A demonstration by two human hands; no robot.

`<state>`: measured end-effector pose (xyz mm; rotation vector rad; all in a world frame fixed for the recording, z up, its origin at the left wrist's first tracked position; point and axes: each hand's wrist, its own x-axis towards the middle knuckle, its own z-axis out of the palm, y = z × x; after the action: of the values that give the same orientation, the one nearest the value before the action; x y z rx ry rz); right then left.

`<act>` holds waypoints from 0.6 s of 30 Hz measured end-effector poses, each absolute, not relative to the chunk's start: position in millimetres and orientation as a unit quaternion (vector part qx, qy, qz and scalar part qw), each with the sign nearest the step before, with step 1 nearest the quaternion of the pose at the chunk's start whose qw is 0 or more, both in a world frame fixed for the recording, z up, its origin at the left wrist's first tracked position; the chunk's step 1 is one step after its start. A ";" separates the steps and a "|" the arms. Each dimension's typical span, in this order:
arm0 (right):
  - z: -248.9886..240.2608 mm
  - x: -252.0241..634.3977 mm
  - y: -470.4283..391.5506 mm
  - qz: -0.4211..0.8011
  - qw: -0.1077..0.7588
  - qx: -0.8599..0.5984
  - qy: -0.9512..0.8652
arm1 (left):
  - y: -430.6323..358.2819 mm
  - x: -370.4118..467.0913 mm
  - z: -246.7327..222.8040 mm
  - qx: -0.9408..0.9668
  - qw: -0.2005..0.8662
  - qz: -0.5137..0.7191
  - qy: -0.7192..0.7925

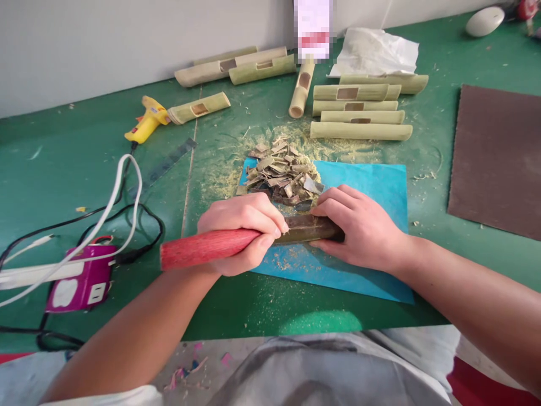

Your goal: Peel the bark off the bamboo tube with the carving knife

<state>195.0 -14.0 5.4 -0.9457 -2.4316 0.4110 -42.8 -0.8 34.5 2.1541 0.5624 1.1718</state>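
My left hand point(243, 231) is closed around a tool with a thick red wooden handle point(198, 248); its working end is hidden by my fingers or too small to make out. The tool's front meets a dark brown-green bamboo tube point(296, 230), which lies sideways over a blue sheet point(363, 180). My right hand point(359, 225) grips the tube's right end, thumb on the near side and fingers over the far side. Just beyond the tube rises a heap of bamboo chips point(281, 172), with pale sawdust around it.
Several cut bamboo tubes point(361, 131) with notches lie at the back. At left are a yellow glue gun point(147, 119), a steel ruler point(164, 163), a purple power socket point(80, 279) and tangled cables. A brown sheet point(499, 163) lies at right; white paper point(376, 51) sits behind.
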 end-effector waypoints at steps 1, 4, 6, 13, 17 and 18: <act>5.2 195.0 -14.1 0.151 0.246 -0.348 -0.892 | 0.2 -42.0 32.8 0.811 0.314 0.449 0.207; 4.6 195.4 -14.3 0.151 0.242 -0.348 -0.893 | 1.8 -39.8 28.5 0.795 0.323 0.473 0.202; 4.3 195.5 -14.2 0.154 0.240 -0.347 -0.893 | 1.2 -39.0 27.9 0.791 0.317 0.480 0.210; 5.5 195.1 -13.7 0.161 0.246 -0.347 -0.890 | -6.4 -42.1 27.7 0.792 0.276 0.489 0.240; 5.7 195.0 -13.5 0.160 0.247 -0.346 -0.891 | -8.9 -46.4 21.4 0.783 0.271 0.498 0.256; 5.7 195.0 -13.4 0.159 0.249 -0.346 -0.890 | -9.4 -47.6 19.6 0.781 0.266 0.496 0.271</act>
<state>195.0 -13.4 5.7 -0.9437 -2.4255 0.4341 -47.6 -9.4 19.6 2.1084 0.7320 1.3387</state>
